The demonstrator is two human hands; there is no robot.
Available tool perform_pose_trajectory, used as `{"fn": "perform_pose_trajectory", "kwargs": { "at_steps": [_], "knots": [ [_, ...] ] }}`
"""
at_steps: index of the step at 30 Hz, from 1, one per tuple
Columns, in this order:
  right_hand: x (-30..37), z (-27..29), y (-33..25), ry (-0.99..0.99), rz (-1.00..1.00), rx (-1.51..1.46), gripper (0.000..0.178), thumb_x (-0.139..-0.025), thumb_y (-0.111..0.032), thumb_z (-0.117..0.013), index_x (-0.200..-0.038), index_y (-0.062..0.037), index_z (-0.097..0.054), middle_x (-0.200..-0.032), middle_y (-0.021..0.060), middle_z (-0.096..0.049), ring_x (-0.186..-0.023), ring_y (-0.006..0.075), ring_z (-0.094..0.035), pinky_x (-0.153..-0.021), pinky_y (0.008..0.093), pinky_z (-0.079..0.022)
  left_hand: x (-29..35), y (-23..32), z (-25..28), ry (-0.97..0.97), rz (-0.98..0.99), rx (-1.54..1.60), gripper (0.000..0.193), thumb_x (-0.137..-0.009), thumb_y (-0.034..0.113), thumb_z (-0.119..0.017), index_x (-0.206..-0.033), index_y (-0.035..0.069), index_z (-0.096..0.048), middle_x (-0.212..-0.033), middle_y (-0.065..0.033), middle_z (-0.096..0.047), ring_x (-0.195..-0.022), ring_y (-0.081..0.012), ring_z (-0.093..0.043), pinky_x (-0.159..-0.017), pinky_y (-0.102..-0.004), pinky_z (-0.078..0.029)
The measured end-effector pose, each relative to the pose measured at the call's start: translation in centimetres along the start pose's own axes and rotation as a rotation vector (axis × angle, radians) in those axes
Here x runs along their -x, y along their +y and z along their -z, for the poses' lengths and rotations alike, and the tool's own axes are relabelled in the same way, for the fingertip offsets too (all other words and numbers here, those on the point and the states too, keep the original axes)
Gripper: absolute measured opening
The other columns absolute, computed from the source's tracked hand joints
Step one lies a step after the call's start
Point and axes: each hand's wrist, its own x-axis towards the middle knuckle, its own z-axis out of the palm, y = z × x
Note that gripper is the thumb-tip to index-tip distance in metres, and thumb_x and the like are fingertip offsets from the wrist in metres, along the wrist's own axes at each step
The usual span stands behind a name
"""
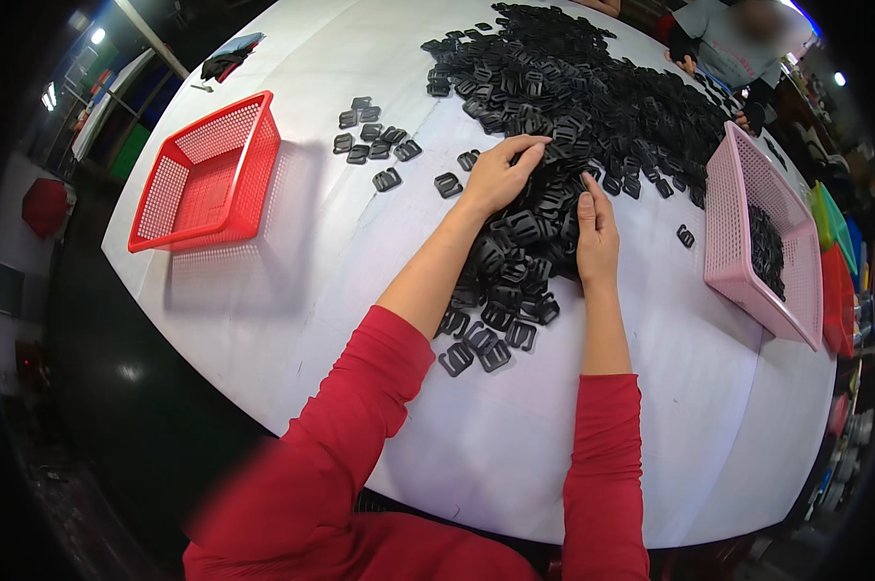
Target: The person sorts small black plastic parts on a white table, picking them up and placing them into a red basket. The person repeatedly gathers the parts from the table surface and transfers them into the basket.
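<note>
A large heap of black plastic buckles point(544, 73) covers the far middle of the table, and a tongue of it runs down toward me between my arms. My left hand point(503, 174) rests at the left side of this strip, fingers stretched out over the buckles toward the right. Along the strip's right side lies my right hand point(598, 230), its fingers extended and pointing away from me, with the thumb beside them. Neither hand is closed round a buckle that I can see. Several loose buckles point(380, 150) lie apart from the heap, to the left of my left hand.
An upright red plastic basket point(254, 198) stands on the white table point(360, 261) at the left. At the right, a tilted pink basket point(747, 247) holds black pieces. Another person point(738, 44) sits at the far right, hands by the heap. Dark cloth point(229, 58) lies far left.
</note>
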Motion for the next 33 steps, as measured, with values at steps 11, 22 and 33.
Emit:
{"fn": "perform_pose_trajectory", "kwargs": {
  "at_steps": [11, 22, 33],
  "knots": [
    [5.9, 3.4, -1.4, 0.096, -0.033, -0.068, 0.047, -0.104, -0.037, -0.047, -0.137, -0.0041, -0.054, -0.137, 0.0134, -0.056, -0.129, 0.0224, -0.049, -0.11, 0.0325, -0.034, 3.4, 3.6, -1.8, -0.145, -0.16, -0.341, 0.034, -0.094, 0.036, -0.058, -0.108, 0.009, -0.072, -0.1, -0.0137, -0.072, -0.096, -0.0304, -0.068, -0.086, -0.035, -0.052],
    [7.0, 4.2, -1.3, 0.105, -0.1, 0.023, 0.045, -0.107, -0.034, -0.04, -0.136, -0.0025, -0.054, -0.131, 0.0143, -0.059, -0.126, 0.0214, -0.051, -0.11, 0.0332, -0.033, -4.7, -11.5, 28.5, 0.428, 0.128, -0.88, 0.052, -0.103, 0.046, -0.029, -0.133, 0.014, -0.056, -0.143, -0.0065, -0.052, -0.133, -0.024, -0.047, -0.11, -0.0671, -0.019],
    [7.6, 4.7, -0.9, 0.143, -0.159, -0.014, 0.044, -0.107, -0.03, -0.038, -0.124, 0.0043, -0.061, -0.122, 0.0147, -0.064, -0.119, 0.0226, -0.056, -0.108, 0.034, -0.036, 1.4, -3.5, 9.8, 0.085, -0.25, -0.525, 0.03, -0.092, 0.027, -0.058, -0.108, 0.003, -0.066, -0.11, -0.0124, -0.063, -0.107, -0.0337, -0.057, -0.095, -0.0402, -0.045]
  ]
}}
